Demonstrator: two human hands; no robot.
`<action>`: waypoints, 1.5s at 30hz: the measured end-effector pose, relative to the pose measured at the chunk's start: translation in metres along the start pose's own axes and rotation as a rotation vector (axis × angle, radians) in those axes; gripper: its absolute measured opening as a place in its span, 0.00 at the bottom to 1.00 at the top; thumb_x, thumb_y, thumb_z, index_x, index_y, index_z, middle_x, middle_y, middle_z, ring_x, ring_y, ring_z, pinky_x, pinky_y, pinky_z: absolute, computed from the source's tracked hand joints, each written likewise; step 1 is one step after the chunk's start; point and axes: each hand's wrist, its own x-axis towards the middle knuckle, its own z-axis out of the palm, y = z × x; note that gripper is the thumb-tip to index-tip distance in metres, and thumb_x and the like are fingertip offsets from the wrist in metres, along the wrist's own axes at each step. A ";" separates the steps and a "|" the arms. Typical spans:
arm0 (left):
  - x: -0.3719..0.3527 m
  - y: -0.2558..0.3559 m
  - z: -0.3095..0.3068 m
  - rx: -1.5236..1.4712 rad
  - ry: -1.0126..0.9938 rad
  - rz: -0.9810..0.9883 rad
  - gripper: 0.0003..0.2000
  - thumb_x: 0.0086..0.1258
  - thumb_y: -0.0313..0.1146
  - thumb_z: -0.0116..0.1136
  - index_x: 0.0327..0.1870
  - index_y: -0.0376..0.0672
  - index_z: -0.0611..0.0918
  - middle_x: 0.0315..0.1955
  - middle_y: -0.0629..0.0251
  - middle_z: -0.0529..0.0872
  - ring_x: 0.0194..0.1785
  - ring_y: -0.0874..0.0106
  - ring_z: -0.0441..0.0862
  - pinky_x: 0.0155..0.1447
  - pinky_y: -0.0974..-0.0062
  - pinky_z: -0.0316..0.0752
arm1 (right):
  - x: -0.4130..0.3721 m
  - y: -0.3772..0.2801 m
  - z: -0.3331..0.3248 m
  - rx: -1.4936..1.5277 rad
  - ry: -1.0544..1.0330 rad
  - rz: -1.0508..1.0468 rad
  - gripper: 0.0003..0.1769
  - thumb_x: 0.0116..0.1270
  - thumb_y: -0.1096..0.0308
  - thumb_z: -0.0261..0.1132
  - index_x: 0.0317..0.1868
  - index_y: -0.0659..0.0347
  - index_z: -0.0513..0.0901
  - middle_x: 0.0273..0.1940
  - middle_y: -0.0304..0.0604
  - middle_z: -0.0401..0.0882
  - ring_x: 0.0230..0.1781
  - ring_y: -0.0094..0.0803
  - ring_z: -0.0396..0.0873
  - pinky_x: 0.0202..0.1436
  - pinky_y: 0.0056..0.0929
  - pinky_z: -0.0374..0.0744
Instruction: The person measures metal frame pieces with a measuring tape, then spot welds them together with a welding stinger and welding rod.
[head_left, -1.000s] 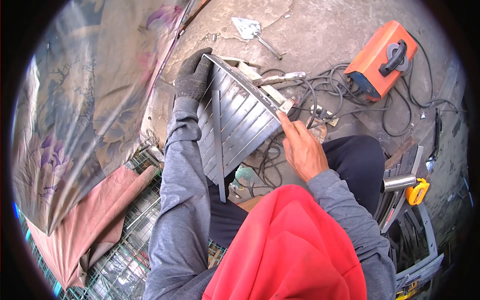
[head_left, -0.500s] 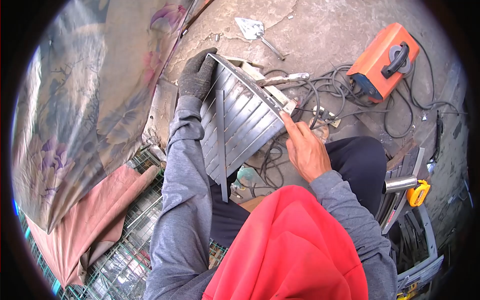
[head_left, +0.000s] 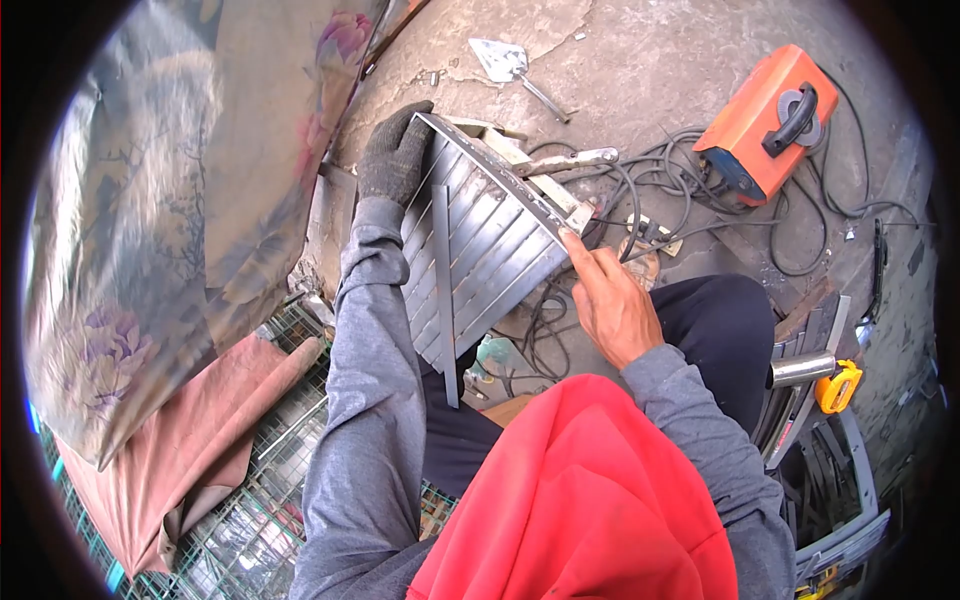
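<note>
A slatted metal panel (head_left: 500, 245), made of grey parallel strips, tilts in front of my knees. My left hand (head_left: 392, 155), in a dark knitted glove, is closed round its far left corner. At the right corner, my bare right hand (head_left: 615, 310) has its fingertips on the panel's edge, with the index finger stretched along it; the thumb side is partly hidden. A loose flat metal bar (head_left: 443, 290) lies across the slats, its near end over my leg. Behind the panel's far edge, a welding electrode holder or clamp-like handle (head_left: 565, 162) sits among pale metal pieces.
An orange welding machine (head_left: 770, 125) stands at the right, with black cables (head_left: 650, 180) coiled beside it. A trowel (head_left: 505, 65) lies on the concrete floor. A yellow tape measure (head_left: 838, 387) rests on metal frames at lower right. Floral sheeting (head_left: 150, 220) and wire mesh (head_left: 235, 530) are at left.
The panel's far edge has dipped very slightly toward me, both hands staying on it. The view has shifted a little; otherwise things stand the same.
</note>
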 end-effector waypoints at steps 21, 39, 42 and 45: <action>-0.003 0.017 0.007 0.045 0.094 -0.063 0.20 0.73 0.48 0.64 0.55 0.43 0.88 0.49 0.54 0.89 0.56 0.60 0.86 0.63 0.65 0.76 | 0.000 0.001 0.000 0.023 0.011 -0.004 0.35 0.67 0.76 0.62 0.76 0.57 0.68 0.46 0.50 0.75 0.45 0.53 0.80 0.48 0.48 0.81; -0.001 0.011 0.008 0.029 0.102 -0.007 0.17 0.74 0.46 0.65 0.54 0.44 0.88 0.51 0.57 0.90 0.56 0.65 0.86 0.62 0.68 0.77 | 0.006 0.004 -0.001 0.173 0.082 0.134 0.18 0.69 0.76 0.62 0.57 0.63 0.71 0.43 0.61 0.83 0.43 0.59 0.83 0.47 0.49 0.80; -0.002 0.013 0.009 -0.004 0.125 -0.037 0.18 0.73 0.45 0.66 0.54 0.42 0.88 0.52 0.54 0.88 0.57 0.61 0.84 0.64 0.65 0.76 | 0.007 0.002 -0.003 0.194 0.118 0.077 0.18 0.68 0.77 0.63 0.57 0.62 0.73 0.41 0.60 0.82 0.40 0.59 0.83 0.43 0.48 0.78; -0.002 0.023 0.008 0.024 0.127 -0.070 0.20 0.70 0.47 0.68 0.54 0.43 0.89 0.51 0.51 0.88 0.56 0.59 0.85 0.63 0.65 0.77 | 0.008 0.000 -0.004 0.175 0.075 0.121 0.17 0.68 0.77 0.62 0.56 0.63 0.72 0.44 0.59 0.82 0.46 0.59 0.81 0.48 0.51 0.78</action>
